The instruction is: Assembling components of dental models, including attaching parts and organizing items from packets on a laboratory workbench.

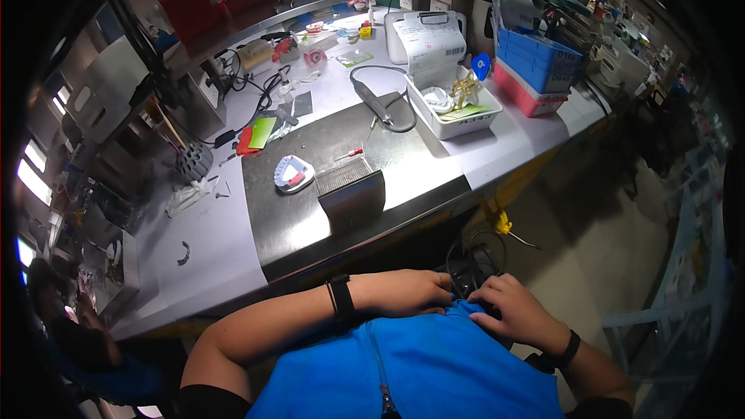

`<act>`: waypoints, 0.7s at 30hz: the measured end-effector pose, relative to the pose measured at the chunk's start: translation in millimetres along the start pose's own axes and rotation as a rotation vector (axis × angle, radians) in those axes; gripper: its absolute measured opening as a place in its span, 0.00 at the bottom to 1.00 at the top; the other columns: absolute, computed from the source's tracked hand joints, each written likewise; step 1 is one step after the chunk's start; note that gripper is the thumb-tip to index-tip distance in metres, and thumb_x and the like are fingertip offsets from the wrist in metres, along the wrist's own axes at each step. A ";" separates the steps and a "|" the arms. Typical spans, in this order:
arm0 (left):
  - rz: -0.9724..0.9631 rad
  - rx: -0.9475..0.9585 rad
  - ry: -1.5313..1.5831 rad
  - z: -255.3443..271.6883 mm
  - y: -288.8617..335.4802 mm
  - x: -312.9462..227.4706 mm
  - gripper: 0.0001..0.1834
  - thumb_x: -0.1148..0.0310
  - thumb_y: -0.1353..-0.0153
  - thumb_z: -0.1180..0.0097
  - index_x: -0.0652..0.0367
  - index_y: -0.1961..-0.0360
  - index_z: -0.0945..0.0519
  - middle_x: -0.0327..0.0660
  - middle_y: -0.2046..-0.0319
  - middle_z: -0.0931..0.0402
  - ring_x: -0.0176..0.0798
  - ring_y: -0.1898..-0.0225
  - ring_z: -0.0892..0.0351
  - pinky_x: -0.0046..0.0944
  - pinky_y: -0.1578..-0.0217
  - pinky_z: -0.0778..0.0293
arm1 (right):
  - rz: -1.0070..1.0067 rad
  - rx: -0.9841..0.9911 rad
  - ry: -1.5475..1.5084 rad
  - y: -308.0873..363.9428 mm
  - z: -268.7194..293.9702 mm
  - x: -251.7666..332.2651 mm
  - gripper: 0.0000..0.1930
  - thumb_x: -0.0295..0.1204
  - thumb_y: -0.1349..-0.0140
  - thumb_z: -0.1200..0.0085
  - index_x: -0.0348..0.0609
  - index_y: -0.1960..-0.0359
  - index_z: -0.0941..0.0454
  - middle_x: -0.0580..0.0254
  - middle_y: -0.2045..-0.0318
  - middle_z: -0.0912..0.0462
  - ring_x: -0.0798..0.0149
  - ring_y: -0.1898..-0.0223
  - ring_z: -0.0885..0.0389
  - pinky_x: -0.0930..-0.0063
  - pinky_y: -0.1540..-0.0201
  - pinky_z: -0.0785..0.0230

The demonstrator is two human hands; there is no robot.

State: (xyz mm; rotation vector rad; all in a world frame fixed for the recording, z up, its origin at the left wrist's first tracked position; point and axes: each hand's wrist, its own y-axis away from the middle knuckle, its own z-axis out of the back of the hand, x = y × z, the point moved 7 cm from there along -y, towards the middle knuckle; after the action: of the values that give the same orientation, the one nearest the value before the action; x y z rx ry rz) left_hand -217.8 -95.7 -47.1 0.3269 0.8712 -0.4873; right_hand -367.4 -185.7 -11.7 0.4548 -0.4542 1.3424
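My left hand (411, 292) and my right hand (516, 312) are both low in the picture, pressed against the front of my blue zip-up garment (419, 365). The fingers of both hands curl on the garment's upper edge, close to a bundle of black cables (475, 264) just beyond them. A black band sits on each wrist. Neither hand touches anything on the bench. On the dark mat (326, 186) ahead lie a dental model (293, 174) with a red part and a metal box (351, 194) with a ribbed top.
A white tray (454, 105) with a dental cast and gold-coloured part stands at the back right, beside blue and red bins (535, 62). A black handpiece with cable (380, 105), a round tool holder (194, 161) and a label printer (427, 35) are on the bench. Another person (62, 318) sits at far left.
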 end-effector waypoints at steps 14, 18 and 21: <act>0.480 0.503 -0.002 -28.5 -42.0 7.6 0.56 0.23 0.27 0.68 0.68 0.23 0.38 0.61 0.24 0.37 0.62 0.23 0.36 0.57 0.25 0.38 | -0.258 0.072 -0.756 8.7 -18.4 -63.3 0.09 0.20 0.33 0.48 0.38 0.60 0.14 0.63 0.60 0.16 0.69 0.56 0.18 0.74 0.50 0.26; 0.472 0.498 0.105 -31.6 -36.3 8.7 0.56 0.23 0.27 0.66 0.68 0.21 0.40 0.63 0.24 0.37 0.64 0.23 0.37 0.57 0.25 0.39 | -0.271 0.129 -1.157 31.2 -22.1 -99.8 0.09 0.21 0.33 0.48 0.38 0.58 0.16 0.58 0.62 0.14 0.64 0.58 0.14 0.67 0.53 0.19; 0.390 0.322 0.122 -32.0 -34.3 18.2 0.50 0.28 0.24 0.64 0.67 0.25 0.35 0.64 0.28 0.32 0.64 0.25 0.33 0.57 0.28 0.34 | -0.533 -0.253 -1.358 64.1 -48.0 -196.8 0.10 0.25 0.29 0.50 0.43 0.54 0.15 0.57 0.61 0.12 0.61 0.61 0.13 0.63 0.55 0.19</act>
State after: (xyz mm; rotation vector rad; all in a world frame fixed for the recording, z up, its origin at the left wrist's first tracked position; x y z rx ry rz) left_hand -246.8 -114.8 -83.5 0.8115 0.8212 -0.2435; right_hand -461.1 -308.2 -157.8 1.1558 -1.4631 0.2806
